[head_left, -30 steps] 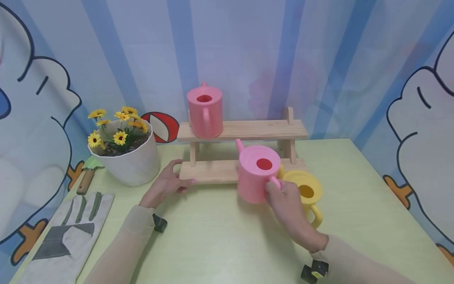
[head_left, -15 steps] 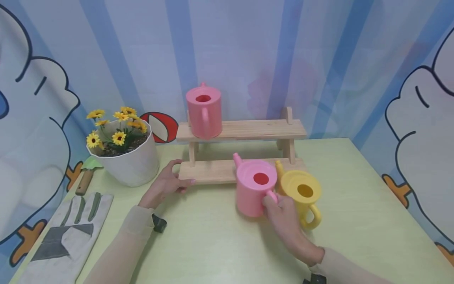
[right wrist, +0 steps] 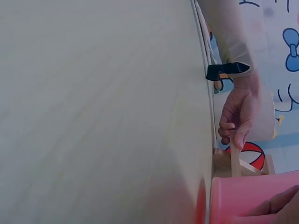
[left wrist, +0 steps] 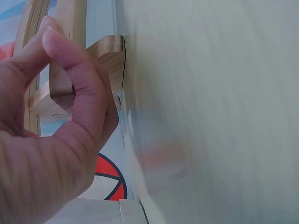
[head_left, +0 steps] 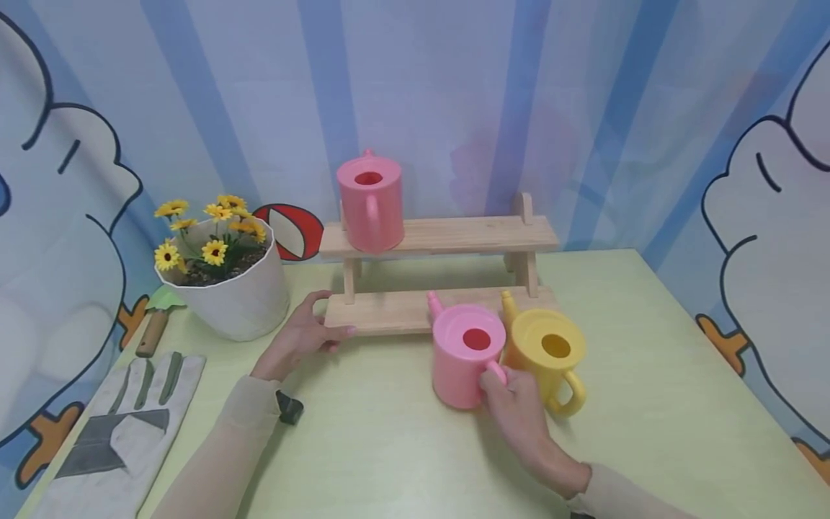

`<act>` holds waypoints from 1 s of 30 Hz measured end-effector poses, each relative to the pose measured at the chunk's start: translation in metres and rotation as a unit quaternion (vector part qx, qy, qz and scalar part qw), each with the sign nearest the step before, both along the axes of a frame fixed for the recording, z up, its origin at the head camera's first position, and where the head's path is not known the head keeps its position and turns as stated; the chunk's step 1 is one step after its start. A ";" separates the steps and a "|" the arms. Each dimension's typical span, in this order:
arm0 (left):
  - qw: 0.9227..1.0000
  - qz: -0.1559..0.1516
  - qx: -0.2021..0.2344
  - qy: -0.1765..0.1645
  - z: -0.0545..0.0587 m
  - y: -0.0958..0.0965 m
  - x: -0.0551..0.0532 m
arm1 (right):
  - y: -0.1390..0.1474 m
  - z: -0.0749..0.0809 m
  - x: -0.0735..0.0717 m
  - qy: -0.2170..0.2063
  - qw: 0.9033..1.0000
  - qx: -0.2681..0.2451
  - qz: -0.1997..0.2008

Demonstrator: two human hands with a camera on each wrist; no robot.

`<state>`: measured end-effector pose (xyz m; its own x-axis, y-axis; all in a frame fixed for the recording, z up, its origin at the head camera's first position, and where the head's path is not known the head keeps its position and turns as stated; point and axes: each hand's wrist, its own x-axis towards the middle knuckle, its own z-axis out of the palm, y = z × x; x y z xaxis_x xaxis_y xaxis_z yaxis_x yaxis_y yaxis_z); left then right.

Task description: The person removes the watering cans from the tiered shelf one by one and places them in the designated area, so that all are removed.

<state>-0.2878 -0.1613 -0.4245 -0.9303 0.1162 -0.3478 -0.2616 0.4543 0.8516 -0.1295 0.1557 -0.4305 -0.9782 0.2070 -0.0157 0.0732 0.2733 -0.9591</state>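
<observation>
Fingers [head_left: 496,386] curled: right [head_left: 520,417] round pink can handle [head_left: 497,370], left [head_left: 301,339] round shelf [head_left: 389,310]

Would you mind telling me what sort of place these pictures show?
Probably a staged, gardening-themed tabletop, perhaps for play or display: a cartoon-printed backdrop lines its back and sides, with a pink watering can and a pot of yellow flowers in front.
</observation>
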 end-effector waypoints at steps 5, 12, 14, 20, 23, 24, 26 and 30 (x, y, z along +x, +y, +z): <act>1.000 -0.002 0.001 0.000 0.001 0.000 0.001 | 0.002 -0.008 -0.002 -0.013 1.000 -0.012 -0.002; 1.000 -0.004 -0.002 -0.001 0.002 0.000 0.002 | 0.008 -0.031 -0.008 -0.013 1.000 -0.014 0.011; 1.000 -0.002 -0.005 -0.002 0.002 0.000 0.002 | 0.008 -0.032 -0.007 -0.015 1.000 -0.017 0.013; 1.000 -0.002 -0.007 -0.004 0.003 0.001 0.000 | 0.005 -0.029 -0.003 -0.021 1.000 -0.015 0.008; 1.000 0.002 -0.008 -0.007 0.002 0.002 0.000 | 0.005 -0.027 -0.002 -0.029 0.999 -0.014 0.006; 1.000 0.000 -0.009 -0.007 0.002 0.002 0.000 | 0.005 -0.026 -0.002 -0.031 0.999 -0.013 0.006; 1.000 0.003 -0.010 -0.008 0.002 0.002 -0.001 | 0.003 -0.021 0.001 -0.032 0.999 -0.014 0.009; 1.000 0.000 -0.010 -0.006 0.002 0.002 -0.001 | 0.001 -0.010 0.007 -0.049 0.999 -0.016 0.007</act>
<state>-0.2888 -0.1594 -0.4226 -0.9262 0.1082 -0.3612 -0.2720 0.4716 0.8388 -0.1228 0.1563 -0.4405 -0.9742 0.1918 -0.1186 0.1643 0.2439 -0.9558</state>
